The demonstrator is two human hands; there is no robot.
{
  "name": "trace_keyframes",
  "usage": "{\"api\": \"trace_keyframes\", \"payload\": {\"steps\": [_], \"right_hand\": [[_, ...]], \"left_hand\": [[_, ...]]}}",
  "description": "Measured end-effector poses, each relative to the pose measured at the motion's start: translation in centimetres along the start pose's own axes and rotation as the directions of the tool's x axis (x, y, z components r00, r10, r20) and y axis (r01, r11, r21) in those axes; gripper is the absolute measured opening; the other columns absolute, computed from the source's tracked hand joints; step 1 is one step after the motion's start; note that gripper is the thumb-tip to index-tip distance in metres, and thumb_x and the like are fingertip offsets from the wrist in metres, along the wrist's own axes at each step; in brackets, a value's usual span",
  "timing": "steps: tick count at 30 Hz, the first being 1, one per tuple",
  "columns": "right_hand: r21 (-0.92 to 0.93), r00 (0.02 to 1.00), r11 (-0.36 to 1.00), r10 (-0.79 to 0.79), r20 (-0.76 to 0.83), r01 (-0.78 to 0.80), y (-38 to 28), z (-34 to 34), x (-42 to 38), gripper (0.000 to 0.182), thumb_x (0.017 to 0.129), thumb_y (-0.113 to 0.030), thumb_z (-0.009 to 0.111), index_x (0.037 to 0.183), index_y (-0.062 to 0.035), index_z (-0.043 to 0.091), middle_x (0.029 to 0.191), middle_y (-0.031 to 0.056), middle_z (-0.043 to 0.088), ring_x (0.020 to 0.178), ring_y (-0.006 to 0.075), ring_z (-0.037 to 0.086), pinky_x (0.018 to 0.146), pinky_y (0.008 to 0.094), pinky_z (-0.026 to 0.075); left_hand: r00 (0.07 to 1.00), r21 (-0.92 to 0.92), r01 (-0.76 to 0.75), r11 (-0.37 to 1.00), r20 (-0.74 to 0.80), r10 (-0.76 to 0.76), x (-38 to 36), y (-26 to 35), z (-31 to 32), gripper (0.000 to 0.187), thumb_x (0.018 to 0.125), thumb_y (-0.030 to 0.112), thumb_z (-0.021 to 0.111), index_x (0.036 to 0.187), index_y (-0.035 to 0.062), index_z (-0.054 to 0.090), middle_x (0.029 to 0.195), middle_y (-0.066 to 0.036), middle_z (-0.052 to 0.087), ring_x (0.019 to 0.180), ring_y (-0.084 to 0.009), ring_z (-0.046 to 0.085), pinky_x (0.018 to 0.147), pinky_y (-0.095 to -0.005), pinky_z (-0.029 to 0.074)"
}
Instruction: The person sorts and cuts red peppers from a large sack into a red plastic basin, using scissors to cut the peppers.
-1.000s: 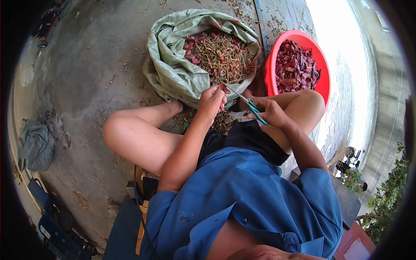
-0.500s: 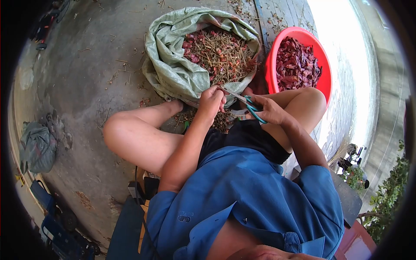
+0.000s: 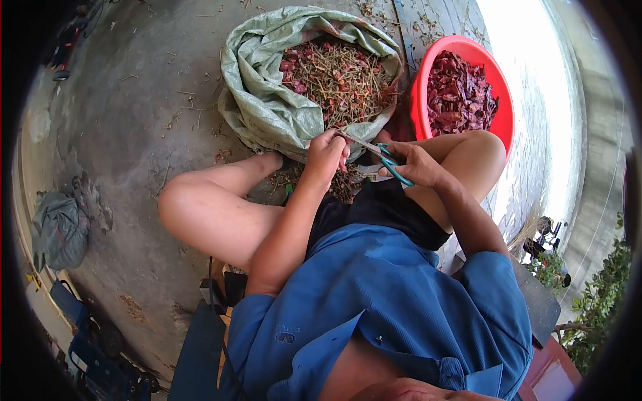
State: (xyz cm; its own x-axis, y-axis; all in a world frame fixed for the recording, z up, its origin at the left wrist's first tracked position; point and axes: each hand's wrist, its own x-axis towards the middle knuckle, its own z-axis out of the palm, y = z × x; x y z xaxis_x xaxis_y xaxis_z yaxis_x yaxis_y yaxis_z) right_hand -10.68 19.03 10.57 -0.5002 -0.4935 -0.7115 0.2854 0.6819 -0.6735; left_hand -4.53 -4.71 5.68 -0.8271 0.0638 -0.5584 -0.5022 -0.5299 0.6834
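Note:
My left hand (image 3: 324, 158) is closed in front of the sack's near rim, pinching what looks like a dried red chili, mostly hidden by the fingers. In my right hand (image 3: 420, 166) is a pair of scissors (image 3: 362, 142) with teal handles, its blades reaching left to my left fingertips. Just beyond both hands stands a pale green woven sack (image 3: 251, 87), its rim rolled down. Dry stems and red bits (image 3: 341, 77) fill it. A red basin (image 3: 419, 100) to the right holds dark red dried chilies (image 3: 461, 97).
My bent legs (image 3: 214, 214) flank the work area. Fallen stems (image 3: 344, 184) lie on the floor below my hands. At the far left sits a grey-green bag (image 3: 60, 230). Leafy plants (image 3: 602, 307) show at the lower right, and scattered stems dot the concrete floor (image 3: 127, 134).
My right hand has shifted slightly on the scissor handles, and the handles have tilted a little. My left hand stays nearly in place. The whole view has moved a touch.

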Motion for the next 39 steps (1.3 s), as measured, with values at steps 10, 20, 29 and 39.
{"api": "trace_keyframes", "payload": {"steps": [10, 20, 29, 39], "right_hand": [[-0.224, 0.975, 0.966, -0.166, -0.149, 0.131, 1.3, 0.6, 0.5, 0.052, 0.075, -0.043, 0.086, 0.097, -0.0009, 0.065, 0.079, 0.0069, 0.065, 0.072, 0.0145, 0.06, 0.068, 0.0334, 0.049], [-0.39, 0.972, 0.915, -0.172, -0.16, 0.098, 1.3, 1.0, -0.2, 0.049, 0.075, -0.046, 0.084, 0.082, -0.0017, 0.065, 0.065, 0.0079, 0.058, 0.061, 0.018, 0.056, 0.061, 0.0388, 0.046], [0.317, 0.963, 0.942, -0.021, -0.268, 0.108, -0.8, 0.8, 0.9, 0.029, 0.085, -0.024, 0.081, 0.094, -0.0036, 0.063, 0.077, -0.0021, 0.062, 0.065, 0.0051, 0.056, 0.058, 0.0219, 0.047], [-0.04, 0.911, 0.944, -0.328, -0.252, 0.329, -4.7, 3.0, 6.2, 0.023, 0.082, -0.015, 0.078, 0.097, -0.0035, 0.066, 0.084, 0.0072, 0.068, 0.076, 0.0135, 0.062, 0.072, 0.0326, 0.051]], "left_hand": [[1.0, 0.002, 0.018, 1.0, -0.006, -0.018, 0.0, -0.1, 0.2, 0.017, 0.09, 0.008, 0.047, 0.091, 0.0004, 0.062, 0.069, -0.001, 0.058, 0.051, -0.0067, 0.046, 0.048, -0.0212, 0.037], [0.999, 0.014, 0.003, 1.0, 0.036, -0.003, 0.1, -0.3, 0.1, 0.015, 0.09, 0.009, 0.048, 0.09, 0.0014, 0.061, 0.069, 0.0, 0.056, 0.053, -0.0062, 0.047, 0.049, -0.0207, 0.037], [0.998, 0.012, 0.005, 1.0, 0.059, -0.006, 0.1, -0.3, 0.7, 0.015, 0.091, 0.009, 0.048, 0.091, 0.0017, 0.061, 0.069, -0.001, 0.056, 0.052, -0.006, 0.047, 0.047, -0.0207, 0.038], [1.0, 0.051, 0.004, 0.999, 0.03, -0.006, 0.5, -1.7, 0.2, 0.02, 0.094, 0.007, 0.043, 0.093, 0.0007, 0.062, 0.069, -0.002, 0.056, 0.052, -0.0079, 0.05, 0.045, -0.0219, 0.042]]}}
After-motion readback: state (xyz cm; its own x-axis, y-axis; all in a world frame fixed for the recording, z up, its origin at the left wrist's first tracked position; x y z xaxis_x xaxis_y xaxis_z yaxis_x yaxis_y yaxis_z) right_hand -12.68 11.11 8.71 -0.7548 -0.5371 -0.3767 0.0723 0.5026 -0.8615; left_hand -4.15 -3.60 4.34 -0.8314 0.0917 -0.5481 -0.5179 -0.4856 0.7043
